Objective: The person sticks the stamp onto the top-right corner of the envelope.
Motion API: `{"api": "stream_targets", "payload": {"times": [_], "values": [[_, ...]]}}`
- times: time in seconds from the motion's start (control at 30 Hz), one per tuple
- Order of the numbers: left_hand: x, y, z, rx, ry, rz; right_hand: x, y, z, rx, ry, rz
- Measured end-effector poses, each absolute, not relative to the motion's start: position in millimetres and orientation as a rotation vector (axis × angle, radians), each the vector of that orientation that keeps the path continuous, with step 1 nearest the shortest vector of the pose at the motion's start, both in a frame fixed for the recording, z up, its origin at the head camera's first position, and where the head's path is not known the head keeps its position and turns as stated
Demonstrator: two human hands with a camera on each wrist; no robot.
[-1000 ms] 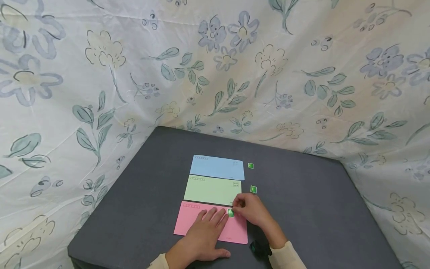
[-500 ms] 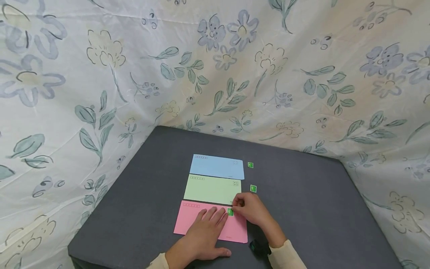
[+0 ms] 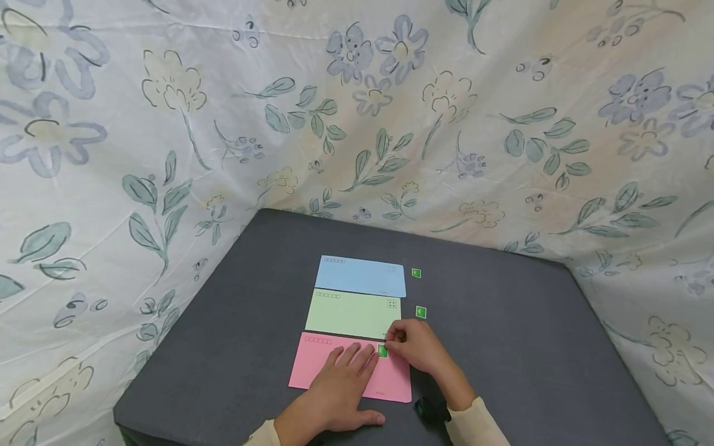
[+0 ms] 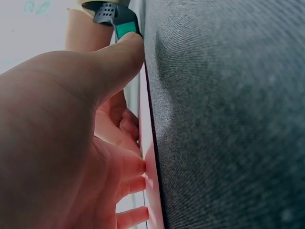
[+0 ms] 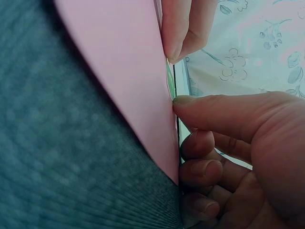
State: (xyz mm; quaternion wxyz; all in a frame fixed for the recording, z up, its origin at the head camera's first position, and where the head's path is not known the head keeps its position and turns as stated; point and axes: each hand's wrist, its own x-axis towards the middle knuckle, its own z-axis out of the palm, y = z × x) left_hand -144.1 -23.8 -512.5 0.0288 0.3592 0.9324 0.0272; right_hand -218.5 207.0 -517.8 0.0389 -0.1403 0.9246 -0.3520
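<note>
My left hand (image 3: 338,391) lies on the pink envelope (image 3: 393,380), its fingers straight and spread, the thumb out to the side over the dark table. A small green stamp (image 3: 382,351) with a white border is at the envelope's upper right corner. My right hand (image 3: 418,348) pinches the stamp's right edge between thumb and forefinger, the other fingers curled under. In the right wrist view the thumb tip meets the edge of the stamp (image 5: 170,81), while a left fingertip (image 5: 175,50) is at its far end. The stamp mostly covers the printed box beneath.
Beyond the pink envelope lie a green envelope (image 3: 351,314) and a blue envelope (image 3: 359,279), each with a printed box at upper right. To their right are two more stamps, a nearer stamp (image 3: 421,312) and a farther stamp (image 3: 416,273). A floral cloth (image 3: 379,155) encloses the dark table (image 3: 530,347).
</note>
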Motion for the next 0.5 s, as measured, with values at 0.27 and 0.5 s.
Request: {"api": "stream_targets", "payload": {"times": [0.27, 0.5], "values": [[-143.0, -24.5, -510.8, 1.090, 2.859, 0.128, -219.5, 208.5, -518.3, -0.447, 2.832, -1.082], [-143.4, -24.6, -509.9, 1.068, 2.847, 0.165, -219.4, 208.8, -517.4, -0.440, 2.824, -1.103]]}}
